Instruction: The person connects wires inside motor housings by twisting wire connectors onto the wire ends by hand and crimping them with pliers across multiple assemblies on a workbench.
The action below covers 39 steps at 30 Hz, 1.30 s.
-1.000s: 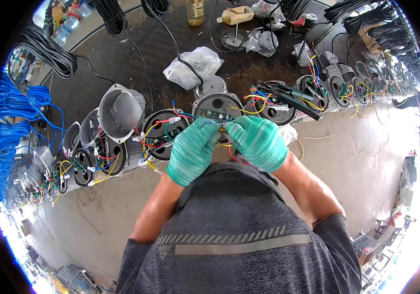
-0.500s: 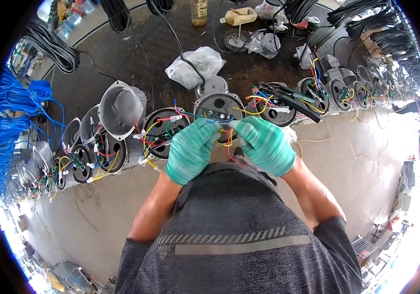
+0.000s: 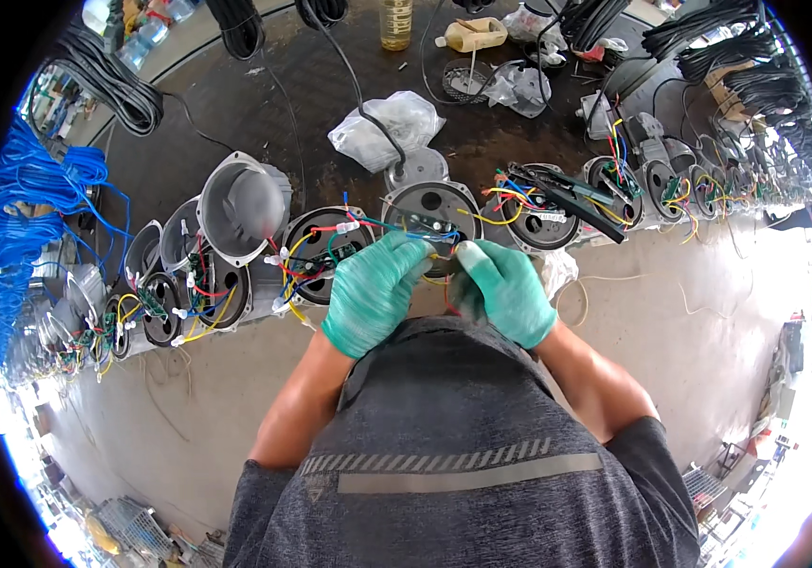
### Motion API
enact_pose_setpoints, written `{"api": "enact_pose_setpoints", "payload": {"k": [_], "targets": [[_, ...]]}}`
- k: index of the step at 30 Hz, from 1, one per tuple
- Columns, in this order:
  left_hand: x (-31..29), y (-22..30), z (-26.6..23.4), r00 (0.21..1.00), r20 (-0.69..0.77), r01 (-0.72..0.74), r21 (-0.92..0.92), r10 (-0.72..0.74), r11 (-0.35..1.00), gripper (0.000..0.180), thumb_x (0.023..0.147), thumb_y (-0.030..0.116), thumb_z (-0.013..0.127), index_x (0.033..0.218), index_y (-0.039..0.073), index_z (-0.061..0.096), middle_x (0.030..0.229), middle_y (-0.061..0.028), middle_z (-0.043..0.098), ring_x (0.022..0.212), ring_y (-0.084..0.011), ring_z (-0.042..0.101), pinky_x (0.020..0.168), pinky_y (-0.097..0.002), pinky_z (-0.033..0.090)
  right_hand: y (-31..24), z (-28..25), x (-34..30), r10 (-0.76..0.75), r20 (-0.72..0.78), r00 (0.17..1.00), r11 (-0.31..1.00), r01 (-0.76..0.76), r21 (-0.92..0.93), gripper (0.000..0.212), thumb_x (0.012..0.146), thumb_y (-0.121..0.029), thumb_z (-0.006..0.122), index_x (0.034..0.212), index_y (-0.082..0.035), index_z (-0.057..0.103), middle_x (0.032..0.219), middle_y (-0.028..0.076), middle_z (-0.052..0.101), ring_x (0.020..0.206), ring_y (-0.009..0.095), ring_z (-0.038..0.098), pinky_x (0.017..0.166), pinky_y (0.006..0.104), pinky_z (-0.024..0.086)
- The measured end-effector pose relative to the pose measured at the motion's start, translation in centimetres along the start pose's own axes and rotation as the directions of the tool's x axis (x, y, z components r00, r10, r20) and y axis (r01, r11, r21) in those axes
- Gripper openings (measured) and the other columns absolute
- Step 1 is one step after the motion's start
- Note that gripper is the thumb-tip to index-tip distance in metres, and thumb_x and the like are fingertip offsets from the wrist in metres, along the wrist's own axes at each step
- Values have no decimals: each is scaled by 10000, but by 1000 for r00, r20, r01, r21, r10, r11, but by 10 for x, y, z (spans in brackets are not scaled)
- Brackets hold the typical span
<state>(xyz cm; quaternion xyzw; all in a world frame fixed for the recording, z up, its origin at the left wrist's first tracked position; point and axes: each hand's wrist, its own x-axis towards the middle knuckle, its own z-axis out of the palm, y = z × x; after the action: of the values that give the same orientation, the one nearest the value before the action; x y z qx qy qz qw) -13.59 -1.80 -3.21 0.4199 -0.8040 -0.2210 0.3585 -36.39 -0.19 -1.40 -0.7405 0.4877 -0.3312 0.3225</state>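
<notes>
Both my hands wear green gloves with pale fingertips and work at the near rim of a round grey metal housing (image 3: 410,203). A small green circuit board (image 3: 430,225) with coloured wires sits in that housing. My left hand (image 3: 375,292) is closed, its thumb and forefinger pinching thin wires near the board. My right hand (image 3: 512,292) pinches close by, its fingertips on a wire end; the exact strand is partly hidden. Yellow wire (image 3: 470,217) loops out beside the right fingers. Red and yellow leads hang below, between the hands.
Similar housings with boards and wires line the table edge on both sides. An open grey cup-shaped cover (image 3: 241,210) stands at left. Dark-handled tools (image 3: 571,201) lie across the housing at right. Behind are a clear plastic bag (image 3: 382,131), black cable coils (image 3: 107,80) and blue wire bundles (image 3: 36,213).
My right hand has turned and drawn slightly downward, its wrist nearer my body. The left hand keeps its pinch. The whole view has shifted a little, with the table things now farther right.
</notes>
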Motion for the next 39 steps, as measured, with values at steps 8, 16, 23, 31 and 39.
{"api": "enact_pose_setpoints", "payload": {"k": [8, 16, 23, 31, 39], "targets": [[-2, -4, 1, 997, 25, 69, -102, -67, 992, 238, 916, 36, 752, 1153, 27, 741, 1077, -145, 749, 946, -349, 745, 809, -395, 594, 3, -5, 15, -448, 127, 885, 814, 463, -350, 398, 819, -51, 778, 1207, -57, 688, 1085, 131, 724, 876, 336, 727, 701, 428, 594], [0, 10, 9, 991, -96, 92, -21, -94, 996, 245, 896, 84, 761, 1132, 25, 739, 1139, -144, 719, 932, -365, 738, 783, -425, 605, -3, 11, 14, -45, -27, 999, 998, 43, -38, 172, 918, -96, 757, 1073, -38, 711, 880, 126, 738, 702, 270, 720, 607, 378, 564], [-15, -4, 20, 985, -162, 61, 30, -55, 998, 226, 854, 49, 819, 1071, 61, 755, 1095, -90, 715, 933, -306, 706, 805, -402, 583, -45, -37, 54, 131, 237, 963, 988, -107, -112, 179, 994, -156, 716, 1131, -44, 744, 893, 175, 753, 749, 309, 744, 702, 405, 586], [-22, -15, 27, 964, -265, 13, -70, -31, 997, 253, 807, 40, 851, 1039, 88, 764, 1013, -50, 749, 846, -270, 738, 703, -383, 597, 45, -43, 266, -87, 647, 757, 735, 487, -471, 226, 979, -138, 664, 1168, -45, 748, 1059, 179, 759, 907, 318, 735, 836, 402, 573], [-31, -14, 26, 981, -113, 150, -66, -156, 987, 219, 837, 129, 798, 1056, 137, 801, 1124, -23, 763, 892, -248, 755, 727, -373, 620, 67, 69, 319, 128, 707, 695, 835, 309, -456, 350, 927, -228, 701, 1224, -42, 703, 1151, 236, 744, 1002, 414, 710, 871, 453, 564]]}}
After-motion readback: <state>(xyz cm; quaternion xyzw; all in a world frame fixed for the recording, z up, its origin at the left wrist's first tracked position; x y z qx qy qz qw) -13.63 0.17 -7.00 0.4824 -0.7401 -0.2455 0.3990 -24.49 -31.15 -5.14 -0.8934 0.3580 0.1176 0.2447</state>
